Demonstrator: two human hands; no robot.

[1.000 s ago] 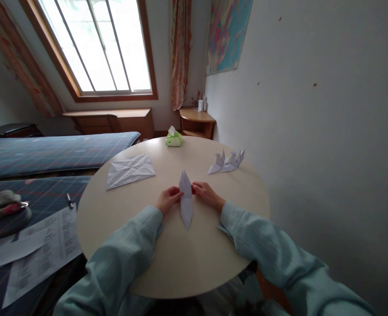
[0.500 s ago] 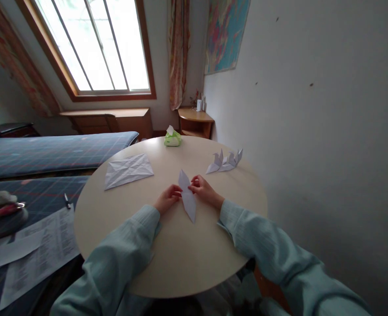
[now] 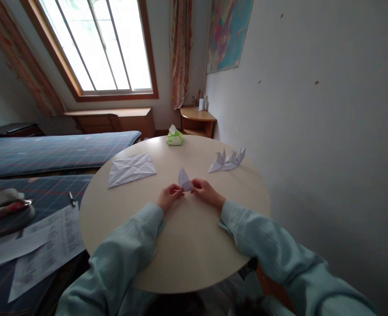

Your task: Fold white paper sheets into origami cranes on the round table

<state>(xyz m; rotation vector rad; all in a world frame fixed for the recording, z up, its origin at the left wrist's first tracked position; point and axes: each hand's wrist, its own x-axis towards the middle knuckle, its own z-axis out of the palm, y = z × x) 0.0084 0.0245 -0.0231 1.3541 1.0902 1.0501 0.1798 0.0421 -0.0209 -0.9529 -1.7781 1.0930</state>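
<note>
Between my hands is a small piece of folded white paper (image 3: 184, 180), with one pointed end upward and its lower part doubled over. My left hand (image 3: 170, 195) pinches its lower left edge. On the right side, the thumb and fingers of my right hand (image 3: 205, 191) grip the opposite edge. Both hands rest close above the round cream table (image 3: 194, 245). Beyond my right hand stand folded white paper figures (image 3: 227, 161) with upright points. A creased white paper sheet (image 3: 132, 170) lies flat beyond my left hand.
A green tissue pack (image 3: 174, 137) sits at the table's far edge. Left of the table, a plaid-covered bench (image 3: 49, 151) bears printed sheets (image 3: 49, 250), a pen (image 3: 72, 199) and a pouch (image 3: 8, 210). A bare wall (image 3: 328, 153) rises on the right.
The folded paper was a long diamond pointing both ways; its near point is now folded up, making it shorter. My hands have moved to its lower edges. The view has shifted slightly.
</note>
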